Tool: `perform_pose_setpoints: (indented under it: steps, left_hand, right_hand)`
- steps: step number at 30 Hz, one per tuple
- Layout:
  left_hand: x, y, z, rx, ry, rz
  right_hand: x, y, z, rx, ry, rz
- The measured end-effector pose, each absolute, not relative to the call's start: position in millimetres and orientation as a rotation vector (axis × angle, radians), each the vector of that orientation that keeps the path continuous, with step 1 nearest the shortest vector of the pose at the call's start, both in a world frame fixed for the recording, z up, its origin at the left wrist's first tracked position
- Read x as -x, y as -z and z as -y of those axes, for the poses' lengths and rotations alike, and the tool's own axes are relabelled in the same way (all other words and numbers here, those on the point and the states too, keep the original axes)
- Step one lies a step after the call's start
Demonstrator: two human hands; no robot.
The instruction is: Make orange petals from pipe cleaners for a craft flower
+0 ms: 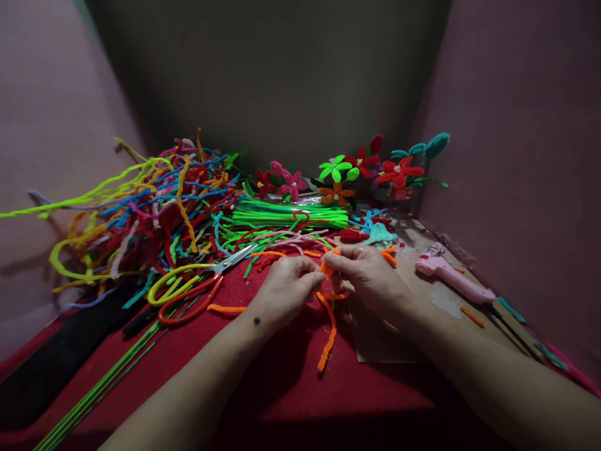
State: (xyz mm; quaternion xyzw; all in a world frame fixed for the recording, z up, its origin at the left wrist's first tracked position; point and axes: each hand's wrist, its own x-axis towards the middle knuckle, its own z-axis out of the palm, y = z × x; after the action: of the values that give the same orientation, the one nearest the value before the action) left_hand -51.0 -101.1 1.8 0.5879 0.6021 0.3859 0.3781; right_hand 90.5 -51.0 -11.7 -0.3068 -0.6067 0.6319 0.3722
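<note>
Between my fingertips is an orange pipe cleaner, bent at the top, with one loose end hanging down toward the red cloth. My left hand pinches it from the left side. From the right, my right hand has thumb and fingers closed on the same orange piece; part of the bend is hidden behind the fingers. Beside my left wrist lies a short orange pipe cleaner piece. Scissors with yellow and red handles rest to the left, blades pointing toward the back right.
A tangled heap of coloured pipe cleaners stands at the left. Behind my hands are a green pipe cleaner bundle and pipe cleaner flowers. A pink glue gun lies on cardboard at right. Thin green stems lie front left.
</note>
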Motion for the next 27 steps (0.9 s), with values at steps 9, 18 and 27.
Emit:
perform_pose_setpoints:
  steps: [9,18,27]
  left_hand:
    - [55.2,-9.9,100.4,-1.358,-0.995,-1.463]
    - [53.8,-10.7,99.7,-1.336,-1.177,-1.463]
    - [57.5,-7.4,97.0,-1.387,-1.189,-1.449]
  right_hand:
    - [-89.3,12.2,51.8,0.770,-1.677,1.463]
    - [-87.4,14.3,53.3,0.778,-1.591,1.529]
    - [-84.7,11.1,57.6,0.773,-1.453,1.565]
